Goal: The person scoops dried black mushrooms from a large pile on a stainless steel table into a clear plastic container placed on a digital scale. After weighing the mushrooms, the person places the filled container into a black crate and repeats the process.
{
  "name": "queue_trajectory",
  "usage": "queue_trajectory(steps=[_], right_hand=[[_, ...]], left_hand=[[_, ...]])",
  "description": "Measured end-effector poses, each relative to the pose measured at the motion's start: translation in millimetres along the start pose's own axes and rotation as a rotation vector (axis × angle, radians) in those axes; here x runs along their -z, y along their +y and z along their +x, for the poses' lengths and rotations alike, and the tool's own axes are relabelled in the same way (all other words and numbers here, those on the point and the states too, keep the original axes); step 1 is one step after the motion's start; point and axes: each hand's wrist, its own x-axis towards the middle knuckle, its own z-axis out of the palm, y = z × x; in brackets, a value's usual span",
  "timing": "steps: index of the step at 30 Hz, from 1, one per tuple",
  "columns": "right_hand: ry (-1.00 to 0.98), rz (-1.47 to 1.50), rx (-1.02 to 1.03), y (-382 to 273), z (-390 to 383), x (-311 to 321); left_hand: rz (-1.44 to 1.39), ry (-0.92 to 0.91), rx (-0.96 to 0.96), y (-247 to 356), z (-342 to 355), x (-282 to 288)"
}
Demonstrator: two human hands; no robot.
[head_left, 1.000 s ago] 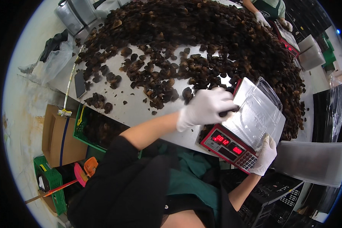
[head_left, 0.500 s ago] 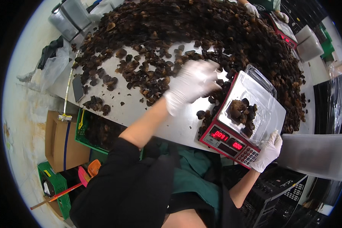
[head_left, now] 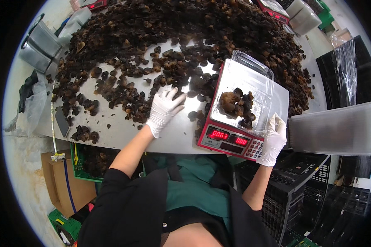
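Note:
My left hand (head_left: 165,109), in a white glove, is over the metal table with its fingers spread, beside scattered dark brown ear-shaped mushrooms (head_left: 132,101). It holds nothing. To its right stands a red digital scale (head_left: 231,142) with a lit red display. A clear plastic tray (head_left: 261,109) rests on the scale's plate, with a small clump of mushrooms (head_left: 237,105) in it. My right hand (head_left: 274,138), also gloved, is closed on the tray's near right edge, beside the keypad. Its fingertips partly hide the edge.
A large heap of mushrooms (head_left: 173,24) covers the table's far side. Stacked clear trays (head_left: 334,127) stand right of the scale, above black crates (head_left: 276,197). A green crate (head_left: 86,166) and cardboard box (head_left: 62,185) are below the table's left edge. A phone (head_left: 62,122) lies at left.
My left hand has drawn back leftward and toward me, away from the scale. The display reading has changed. My right hand stays at the tray's edge while the whole view has shifted.

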Motion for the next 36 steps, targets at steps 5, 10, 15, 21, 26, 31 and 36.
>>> queue_trajectory(steps=[5,10,15,21,26,31,36], right_hand=[[0.02,-0.018,0.087,-18.3,-0.9,3.8],[0.006,0.137,0.022,-12.1,0.6,-2.4],[-0.021,0.041,0.031,-14.3,1.2,-3.1],[-0.036,0.024,0.139,0.3,2.8,-0.8],[-0.046,0.022,0.11,1.9,4.7,15.4],[-0.007,0.187,0.13,-19.6,-1.0,16.9],[-0.266,-0.18,0.408,-84.8,-9.6,16.8]], left_hand=[[-0.523,0.062,0.265,-10.3,11.2,20.9],[-0.833,0.098,0.177,18.7,68.4,65.8],[-0.837,-0.024,-0.362,114.8,136.9,95.4],[-0.655,-0.058,-0.792,138.5,156.9,51.5],[-0.859,0.013,-0.273,89.8,152.8,85.3],[-0.977,-0.056,-0.092,81.1,130.0,83.1],[-0.687,-0.007,-0.301,110.2,126.0,75.3]])
